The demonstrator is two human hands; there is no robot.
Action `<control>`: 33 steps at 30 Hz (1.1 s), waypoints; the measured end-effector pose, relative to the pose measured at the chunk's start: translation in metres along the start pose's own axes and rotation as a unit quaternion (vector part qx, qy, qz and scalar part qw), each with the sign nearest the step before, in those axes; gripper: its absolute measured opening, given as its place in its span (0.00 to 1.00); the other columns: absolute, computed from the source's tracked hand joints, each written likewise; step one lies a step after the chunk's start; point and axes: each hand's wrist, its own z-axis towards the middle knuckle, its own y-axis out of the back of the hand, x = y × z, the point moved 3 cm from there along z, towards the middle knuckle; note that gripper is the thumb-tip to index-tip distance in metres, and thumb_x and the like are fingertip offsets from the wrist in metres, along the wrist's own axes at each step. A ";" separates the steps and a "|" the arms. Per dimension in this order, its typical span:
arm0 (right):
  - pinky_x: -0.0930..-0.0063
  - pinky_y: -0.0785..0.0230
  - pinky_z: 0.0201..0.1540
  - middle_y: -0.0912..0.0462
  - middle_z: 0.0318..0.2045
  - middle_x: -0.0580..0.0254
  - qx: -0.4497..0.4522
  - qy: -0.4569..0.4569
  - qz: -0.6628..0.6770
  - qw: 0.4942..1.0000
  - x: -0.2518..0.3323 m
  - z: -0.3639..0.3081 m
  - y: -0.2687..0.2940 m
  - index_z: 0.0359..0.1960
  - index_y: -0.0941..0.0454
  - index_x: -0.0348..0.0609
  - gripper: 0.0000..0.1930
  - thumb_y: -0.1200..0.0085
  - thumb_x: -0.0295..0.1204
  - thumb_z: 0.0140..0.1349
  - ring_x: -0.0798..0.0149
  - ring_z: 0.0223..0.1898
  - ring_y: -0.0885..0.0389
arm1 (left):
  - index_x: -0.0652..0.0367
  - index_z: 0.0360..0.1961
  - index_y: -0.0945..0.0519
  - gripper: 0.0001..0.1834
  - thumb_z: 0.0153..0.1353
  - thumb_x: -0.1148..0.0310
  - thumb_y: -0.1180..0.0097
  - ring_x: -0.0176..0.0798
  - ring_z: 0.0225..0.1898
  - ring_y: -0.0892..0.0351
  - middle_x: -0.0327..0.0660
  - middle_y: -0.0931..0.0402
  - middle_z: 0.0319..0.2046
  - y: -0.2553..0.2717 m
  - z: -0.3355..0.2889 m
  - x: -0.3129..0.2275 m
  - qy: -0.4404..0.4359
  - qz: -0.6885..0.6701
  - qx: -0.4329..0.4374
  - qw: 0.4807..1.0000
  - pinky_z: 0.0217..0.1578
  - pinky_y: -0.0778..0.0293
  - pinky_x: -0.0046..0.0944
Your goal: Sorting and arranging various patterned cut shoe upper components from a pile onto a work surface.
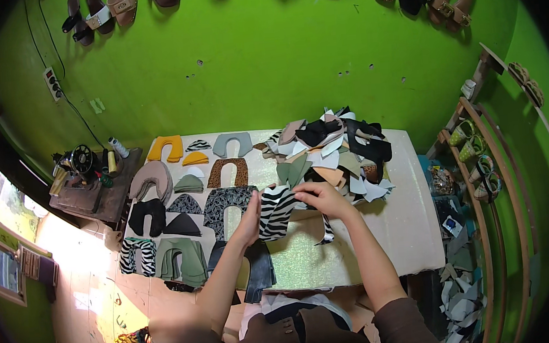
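Note:
A zebra-print cut piece (pixel 275 215) is raised at the table's front middle, between my two hands. My left hand (pixel 249 222) is against its left edge, palm inward, with the fingers straight and pressed flat to its side. At the upper right corner, the thumb and fingertips of my right hand (pixel 320 200) pinch it. A narrow striped end (pixel 326 230) shows below my right hand; how it joins the rest is partly hidden. Just left of my left hand lie U-shaped patterned grey pieces (pixel 215 216), and dark U-shaped pieces (pixel 262 272) lie below it.
Sorted stacks, including green U-shaped pieces (pixel 181 259) and yellow ones (pixel 165 148), cover the table's left side. A loose heap of mixed scraps (pixel 324 145) sits at the back right. A sewing machine (pixel 80 164) stands left; a wooden rack (pixel 482 187) with sandals stands right.

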 end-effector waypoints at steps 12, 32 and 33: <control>0.75 0.34 0.30 0.23 0.25 0.61 -0.017 -0.006 -0.082 0.996 -0.004 0.011 -0.023 0.37 0.28 0.42 0.13 0.46 0.35 0.54 0.65 0.27 0.24 | 0.60 0.43 0.37 0.09 0.63 0.69 0.59 0.28 0.21 0.31 0.36 0.32 0.23 -0.003 -0.015 -0.015 0.006 0.076 -0.011 0.997 0.25 0.28 0.31; 0.76 0.35 0.48 0.25 0.41 0.63 0.017 -0.081 0.453 0.887 -0.049 -0.010 -0.063 0.53 0.39 0.39 0.29 0.41 0.24 0.49 0.71 0.42 0.27 | 0.56 0.45 0.35 0.14 0.58 0.71 0.51 0.33 0.24 0.27 0.40 0.28 0.25 0.010 -0.029 -0.014 -0.039 -0.035 -0.030 0.998 0.28 0.25 0.35; 0.76 0.36 0.48 0.26 0.42 0.64 0.018 -0.078 0.438 0.895 -0.047 -0.010 -0.062 0.53 0.39 0.40 0.29 0.40 0.24 0.49 0.71 0.43 0.27 | 0.56 0.45 0.35 0.14 0.58 0.71 0.51 0.33 0.24 0.27 0.40 0.28 0.25 0.013 -0.030 -0.012 -0.040 -0.036 -0.031 0.998 0.28 0.25 0.35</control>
